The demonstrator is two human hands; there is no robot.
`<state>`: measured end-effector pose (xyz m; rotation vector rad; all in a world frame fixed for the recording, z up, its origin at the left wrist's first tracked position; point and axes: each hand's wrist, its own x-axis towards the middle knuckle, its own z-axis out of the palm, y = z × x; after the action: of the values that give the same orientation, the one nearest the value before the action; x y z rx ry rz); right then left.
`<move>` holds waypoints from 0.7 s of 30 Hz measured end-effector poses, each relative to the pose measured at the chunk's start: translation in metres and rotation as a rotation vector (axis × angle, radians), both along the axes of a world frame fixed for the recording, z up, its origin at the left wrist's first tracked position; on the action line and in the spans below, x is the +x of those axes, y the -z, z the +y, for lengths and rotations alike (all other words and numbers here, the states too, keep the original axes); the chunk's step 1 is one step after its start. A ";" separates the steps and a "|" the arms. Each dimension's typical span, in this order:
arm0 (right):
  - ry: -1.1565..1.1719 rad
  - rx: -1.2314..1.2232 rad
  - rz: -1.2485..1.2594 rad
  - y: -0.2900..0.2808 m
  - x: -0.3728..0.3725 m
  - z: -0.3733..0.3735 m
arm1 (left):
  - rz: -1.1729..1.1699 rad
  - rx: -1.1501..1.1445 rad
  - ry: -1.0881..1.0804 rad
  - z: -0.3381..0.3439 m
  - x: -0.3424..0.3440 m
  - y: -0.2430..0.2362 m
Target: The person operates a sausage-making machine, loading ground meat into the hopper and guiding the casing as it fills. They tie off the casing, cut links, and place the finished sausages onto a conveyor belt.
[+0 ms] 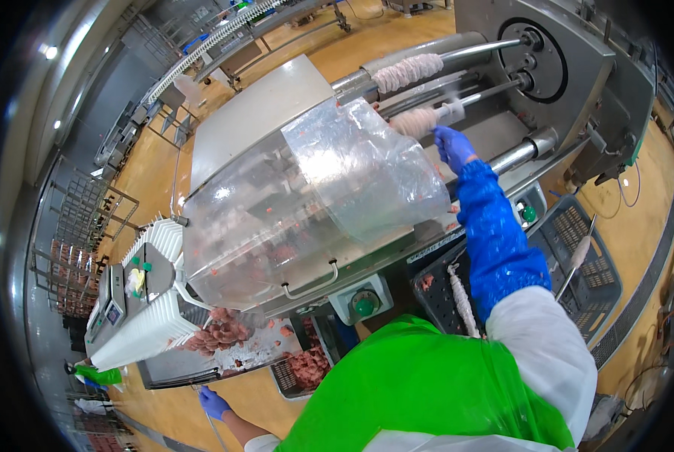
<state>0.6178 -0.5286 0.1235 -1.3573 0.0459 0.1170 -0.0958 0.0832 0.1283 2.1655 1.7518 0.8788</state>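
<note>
Blue-gloved R hand (454, 149) is nr lower pale wrap (412, 123), L hand (215, 404) nr bench (173, 368) edge, can't tell either grip; both rods (484, 48) look part-covered, loose meat (220, 331) left.

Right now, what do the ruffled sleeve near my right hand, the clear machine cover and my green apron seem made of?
Ruffled sleeve: thin, pliable film or netting, judging by its tight pleats; exact material unclear. Clear machine cover: probably rigid plastic, glossy and see-through. Green apron: likely smooth plastic, given its sheen.
</note>
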 end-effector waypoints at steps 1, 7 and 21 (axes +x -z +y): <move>0.127 -0.243 -0.257 0.001 -0.006 -0.015 | -0.056 0.128 -0.007 -0.029 0.035 -0.033; 0.553 -0.467 -0.839 -0.092 -0.053 -0.045 | -0.163 0.471 0.877 -0.157 0.209 -0.179; -0.146 -1.742 -1.136 -0.226 0.006 0.058 | 0.381 0.223 1.425 -0.381 0.653 -0.260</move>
<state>0.6236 -0.4704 0.3497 -2.9408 -1.1511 -0.7695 0.5571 -0.2980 0.3880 2.9337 -0.1506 0.2400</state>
